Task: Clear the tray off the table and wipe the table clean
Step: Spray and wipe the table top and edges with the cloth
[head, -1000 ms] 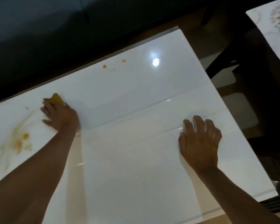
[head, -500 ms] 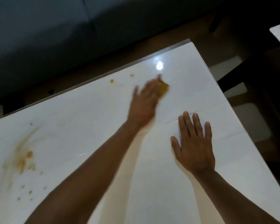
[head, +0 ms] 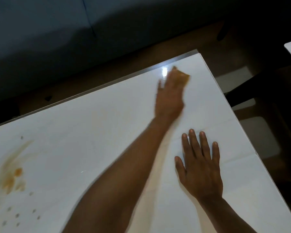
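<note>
Our right hand lies flat, fingers straight, on the white table; orange stains remain at left. Farther off, our left hand presses the yellow sponge near the far edge. No tray in sight; wiping looks unfinished.

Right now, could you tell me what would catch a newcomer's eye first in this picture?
First, the orange-brown smeared stain on the left of the glossy white table, with small specks below it. Next, the left hand, blurred, presses a yellow sponge near the table's far edge, beside a bright light glare. The right hand lies flat with fingers spread, near the right edge.
</note>
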